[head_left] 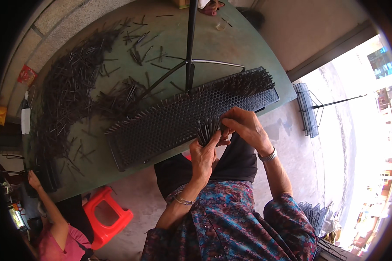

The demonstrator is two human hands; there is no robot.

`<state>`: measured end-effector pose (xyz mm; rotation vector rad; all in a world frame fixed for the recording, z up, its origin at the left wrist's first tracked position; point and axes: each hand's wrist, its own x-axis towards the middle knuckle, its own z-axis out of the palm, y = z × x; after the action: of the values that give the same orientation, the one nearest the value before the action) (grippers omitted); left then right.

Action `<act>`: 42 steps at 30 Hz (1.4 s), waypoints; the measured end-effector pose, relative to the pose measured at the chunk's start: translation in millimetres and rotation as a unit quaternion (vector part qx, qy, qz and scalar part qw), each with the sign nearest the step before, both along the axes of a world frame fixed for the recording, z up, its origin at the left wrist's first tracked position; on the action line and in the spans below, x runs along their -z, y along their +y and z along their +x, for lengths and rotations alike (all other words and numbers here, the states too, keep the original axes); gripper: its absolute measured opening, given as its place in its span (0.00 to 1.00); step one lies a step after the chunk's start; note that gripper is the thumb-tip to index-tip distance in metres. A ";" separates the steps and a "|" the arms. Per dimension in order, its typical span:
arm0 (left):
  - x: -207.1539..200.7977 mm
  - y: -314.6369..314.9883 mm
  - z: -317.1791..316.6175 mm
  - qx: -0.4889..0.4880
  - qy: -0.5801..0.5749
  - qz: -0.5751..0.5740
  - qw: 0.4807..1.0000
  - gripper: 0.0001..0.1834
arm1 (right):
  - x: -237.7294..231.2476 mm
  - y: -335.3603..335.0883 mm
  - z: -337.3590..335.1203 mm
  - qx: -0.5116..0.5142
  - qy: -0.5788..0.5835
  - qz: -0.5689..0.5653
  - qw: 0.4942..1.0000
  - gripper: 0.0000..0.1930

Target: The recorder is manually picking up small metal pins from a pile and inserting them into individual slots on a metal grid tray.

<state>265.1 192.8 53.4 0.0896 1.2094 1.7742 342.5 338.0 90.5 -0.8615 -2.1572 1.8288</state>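
My left hand [201, 160] is closed round a bundle of thin dark sticks [207, 129], whose ends fan out toward the table. Right beside it, my right hand [247, 126] is closed, its thumb and fingertips pinched together against the bundle. What those fingertips hold is hidden. Just beyond both hands lies a long black tray [161, 126] with a honeycomb of holes, set slantwise along the table's near edge. Short dark sticks [253, 81] stand densely packed in its far right end, and a row of them runs along its far edge.
A big heap of loose sticks [67, 87] covers the left of the green table [231, 48]. A black metal stand [190, 56] rises behind the tray. At lower left, another person [63, 235] reaches toward the table beside a red stool [105, 217]. A black rack [307, 111] stands at right.
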 end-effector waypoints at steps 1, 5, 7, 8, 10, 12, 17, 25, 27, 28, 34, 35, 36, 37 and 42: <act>-0.9 -0.2 -0.6 0.007 -0.001 -0.008 1.000 0.11 | 1.3 0.4 0.0 0.001 0.004 -0.002 1.000 0.10; 1.3 1.5 2.9 -0.020 0.011 0.010 1.000 0.09 | 2.1 -2.3 -1.3 0.002 0.012 0.006 1.000 0.10; 1.8 2.5 3.9 -0.029 0.022 0.012 0.999 0.09 | 0.8 -1.6 -1.4 -0.002 0.007 0.008 1.000 0.10; 2.5 1.9 4.0 -0.029 0.022 0.012 0.999 0.09 | 0.3 -1.3 -1.5 -0.007 0.002 0.011 1.000 0.10; 4.0 0.7 3.9 -0.016 0.018 -0.016 1.000 0.08 | -0.2 -0.2 -0.8 -0.007 0.003 0.012 1.000 0.10; 3.7 -1.6 1.9 -0.001 0.012 -0.030 0.999 0.08 | -0.3 0.8 -0.2 -0.007 0.003 0.013 1.000 0.10; 5.0 -0.8 6.1 -0.014 -0.012 -0.027 0.999 0.09 | -0.2 0.5 -0.7 -0.006 -0.002 0.018 1.000 0.09; 2.6 -2.3 4.3 -0.004 -0.027 -0.038 0.999 0.08 | 2.1 1.6 2.4 -0.002 -0.002 -0.005 1.000 0.09; 12.1 -2.5 6.5 -0.011 -0.026 -0.045 0.999 0.09 | -1.0 1.2 2.8 -0.001 0.002 -0.023 1.000 0.08; 15.7 -2.6 7.3 -0.018 -0.024 -0.052 0.998 0.09 | -5.3 1.8 3.0 0.011 0.009 0.007 1.000 0.08; 8.7 0.4 -0.6 -0.037 -0.058 -0.017 0.997 0.13 | -15.6 17.6 -2.9 0.182 0.076 0.182 0.963 0.06; 6.4 0.4 -0.1 -0.017 -0.067 -0.021 0.997 0.14 | -18.2 20.7 -6.4 0.223 0.075 0.256 0.938 0.06; 7.4 -0.1 0.0 -0.019 -0.066 -0.022 0.997 0.14 | -8.9 27.9 -10.8 0.230 0.089 0.291 0.924 0.06; 7.9 1.0 2.2 -0.004 -0.079 -0.023 0.997 0.14 | -3.3 34.2 -13.0 0.231 0.088 0.292 0.924 0.06; 5.3 -0.7 5.4 0.015 -0.114 -0.040 0.993 0.15 | 13.7 46.4 -25.6 0.265 0.089 0.413 0.867 0.05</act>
<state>270.5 192.0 48.2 -0.1380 1.1055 1.6567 316.9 384.3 76.8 -0.8754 -1.9962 0.5865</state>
